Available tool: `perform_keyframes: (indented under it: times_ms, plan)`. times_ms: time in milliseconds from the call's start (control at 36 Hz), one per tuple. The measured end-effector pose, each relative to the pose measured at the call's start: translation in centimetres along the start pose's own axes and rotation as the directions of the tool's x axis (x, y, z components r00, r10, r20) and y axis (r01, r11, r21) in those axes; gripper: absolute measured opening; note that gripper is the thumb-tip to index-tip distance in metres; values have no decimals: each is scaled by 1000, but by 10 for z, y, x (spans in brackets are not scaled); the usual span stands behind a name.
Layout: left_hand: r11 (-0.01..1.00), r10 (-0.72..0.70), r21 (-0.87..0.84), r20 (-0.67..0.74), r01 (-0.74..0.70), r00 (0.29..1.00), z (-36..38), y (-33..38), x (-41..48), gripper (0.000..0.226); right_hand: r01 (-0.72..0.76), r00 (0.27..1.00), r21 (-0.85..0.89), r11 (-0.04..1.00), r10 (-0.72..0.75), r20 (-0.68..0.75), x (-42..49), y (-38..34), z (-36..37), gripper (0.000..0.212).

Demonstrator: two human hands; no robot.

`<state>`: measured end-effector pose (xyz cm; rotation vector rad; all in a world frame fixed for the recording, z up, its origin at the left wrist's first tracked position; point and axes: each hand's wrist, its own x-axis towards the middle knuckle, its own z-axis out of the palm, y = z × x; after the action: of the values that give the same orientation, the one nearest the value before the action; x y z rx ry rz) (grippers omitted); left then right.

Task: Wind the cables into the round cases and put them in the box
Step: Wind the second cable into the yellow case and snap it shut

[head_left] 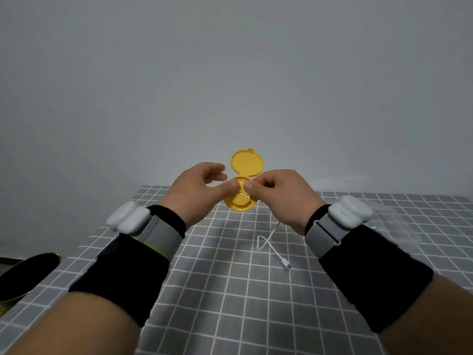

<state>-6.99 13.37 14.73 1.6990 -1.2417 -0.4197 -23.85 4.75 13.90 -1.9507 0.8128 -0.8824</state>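
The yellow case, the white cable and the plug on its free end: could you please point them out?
yellow case [247, 163]: head view, open lid.
white cable [266, 242]: head view, loop on the table.
plug [286, 263]: head view, its body.

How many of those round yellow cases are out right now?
1. The yellow case is held open above the table's far edge between both hands; others may be out of view.

Grid-cloth table [230, 303] w/ white cable [271, 248]
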Motion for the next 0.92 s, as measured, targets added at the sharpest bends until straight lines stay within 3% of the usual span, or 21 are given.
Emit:
perform_keyframes:
  times_ms: [56, 111, 194, 444, 806, 917]
  plan:
    - [982, 24, 185, 124, -47, 992, -5, 6, -2, 32, 17, 999, -41, 999, -16, 48, 2, -2, -4, 26]
    - [959, 14, 274, 198, -69, 980, -6, 8, -3, 22, 28, 997, -41, 999, -25, 77, 2, -4, -6, 25]
    - [983, 35, 169, 219, -74, 975, -4, 4, -7, 16, 38, 994, -31, 999, -35, 99, 2, -5, -7, 24]
    - [998, 56, -21, 61, -55, 997, 11, -1, -13, 12, 72, 994, -53, 996, -67, 82, -1, 5, -6, 19]
    - [976, 22, -213, -84, -40, 996, 24, -4, -13, 12, -37, 999, 234, 971, 36, 8, -2, 14, 14, 18]
    - [953, -20, -302, -102, -12, 995, 32, -7, -16, 16, -93, 995, 410, 907, 97, 11, -8, 13, 22, 22]
